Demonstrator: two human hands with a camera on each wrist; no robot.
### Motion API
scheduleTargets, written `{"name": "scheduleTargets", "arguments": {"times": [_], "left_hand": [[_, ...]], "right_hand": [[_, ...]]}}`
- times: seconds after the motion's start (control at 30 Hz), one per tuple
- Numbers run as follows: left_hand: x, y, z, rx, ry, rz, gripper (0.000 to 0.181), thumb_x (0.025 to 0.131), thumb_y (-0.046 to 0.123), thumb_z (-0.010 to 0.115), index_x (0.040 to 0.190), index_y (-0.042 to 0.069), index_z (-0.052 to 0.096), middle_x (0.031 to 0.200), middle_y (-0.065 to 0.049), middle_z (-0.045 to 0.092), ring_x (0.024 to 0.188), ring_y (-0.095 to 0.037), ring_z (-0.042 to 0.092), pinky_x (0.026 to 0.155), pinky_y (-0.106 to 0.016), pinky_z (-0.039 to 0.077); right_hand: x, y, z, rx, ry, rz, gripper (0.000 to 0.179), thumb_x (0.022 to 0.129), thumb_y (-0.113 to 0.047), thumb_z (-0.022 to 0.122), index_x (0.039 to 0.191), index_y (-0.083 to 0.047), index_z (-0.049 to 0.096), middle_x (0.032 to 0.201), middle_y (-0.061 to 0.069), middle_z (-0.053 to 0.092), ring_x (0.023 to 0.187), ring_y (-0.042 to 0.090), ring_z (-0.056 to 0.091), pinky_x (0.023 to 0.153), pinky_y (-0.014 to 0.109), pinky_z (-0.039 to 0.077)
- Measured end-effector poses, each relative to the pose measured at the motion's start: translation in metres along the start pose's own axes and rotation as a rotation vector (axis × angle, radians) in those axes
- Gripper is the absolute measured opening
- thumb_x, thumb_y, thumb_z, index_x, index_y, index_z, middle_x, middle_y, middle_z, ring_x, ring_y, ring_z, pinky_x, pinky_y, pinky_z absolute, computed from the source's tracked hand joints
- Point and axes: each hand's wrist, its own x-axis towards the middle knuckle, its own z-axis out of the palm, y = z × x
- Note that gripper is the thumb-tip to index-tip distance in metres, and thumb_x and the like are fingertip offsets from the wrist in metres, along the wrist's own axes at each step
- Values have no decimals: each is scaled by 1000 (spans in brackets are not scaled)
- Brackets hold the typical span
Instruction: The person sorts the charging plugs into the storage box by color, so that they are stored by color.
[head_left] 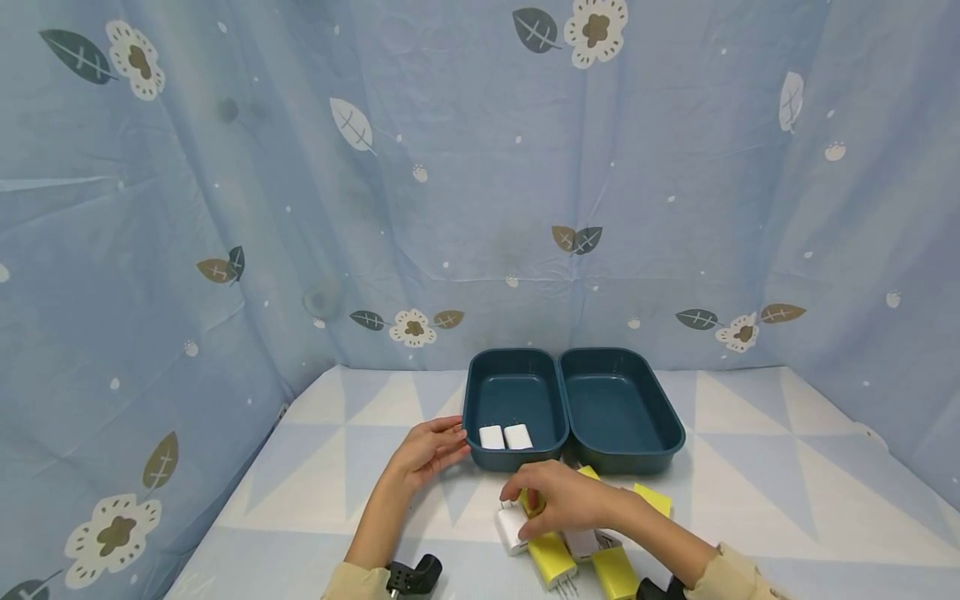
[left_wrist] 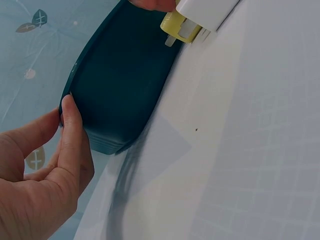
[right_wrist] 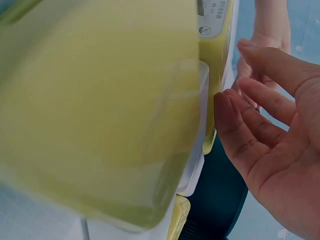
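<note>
At the back of the table is a dark teal plastic bin (head_left: 510,460) holding two white charger plugs (head_left: 517,437) near its front wall. My left hand (head_left: 429,452) pinches the left side of its rim; the left wrist view shows thumb and fingers at the rim. My right hand (head_left: 566,497) hovers over the loose plugs, fingers bent and spread, close above a white charger plug (head_left: 512,530). In the right wrist view nothing sits between its thumb and fingers. Yellow charger plugs (head_left: 551,558) lie around and under that hand, some partly hidden by it.
A second teal bin (head_left: 611,408) stands against the first one on the right, with nothing in it. More plugs lie in front of the bins, including a yellow one (head_left: 615,573) and a greyish-white one (head_left: 581,544). A patterned blue curtain (head_left: 450,167) hangs behind the table.
</note>
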Motion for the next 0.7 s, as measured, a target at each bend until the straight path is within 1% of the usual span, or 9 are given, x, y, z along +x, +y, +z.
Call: {"name": "scheduleTargets", "arguments": {"times": [0.13,0.27,0.4,0.47,0.57,0.7], "left_hand": [[1,-1,0,0,-1,2,48,95,-8,57,139,-15,41,122,-23,53,88,-18,65,84,-31,58],[1,-1,-1,-1,2,1,47,95,-8,57,139,-15,42,123,-24,53,89,-18,66,84,-31,58],[0,-1,-1,-3,2,1,49,95,-8,58,140,-15,41,123,-23,53,89,-18,66,84,-31,58],[0,-2,-2,-5,0,0,49,95,-8,58,140,-16,40,123,-23,53,89,-19,66,84,-31,58],[0,-2,-2,-5,-3,2,50,95,-8,57,141,-16,39,123,-23,52,89,-19,66,84,-30,58],[0,-1,-1,-6,-7,4,50,95,-8,57,140,-16,39,123,-24,53,88,-18,66,83,-30,58]], "right_hand": [[0,2,2,-29,7,-11,39,83,-25,83,118,-16,68,95,-11,59,78,5,53,69,19,49],[-1,5,5,-36,7,0,40,83,-28,83,119,-18,69,93,-12,57,79,4,52,70,19,48],[0,6,8,-26,-3,16,41,83,-29,83,120,-19,69,97,-13,58,83,4,52,73,19,49],[0,5,9,-28,-9,25,41,82,-29,83,120,-20,69,102,-14,60,85,4,51,75,20,49],[1,3,10,-63,-11,24,41,82,-30,83,119,-20,70,106,-16,59,86,3,50,76,20,47],[2,-2,13,-115,-7,9,41,81,-27,84,118,-19,70,102,-15,57,82,2,49,72,19,46]]}}
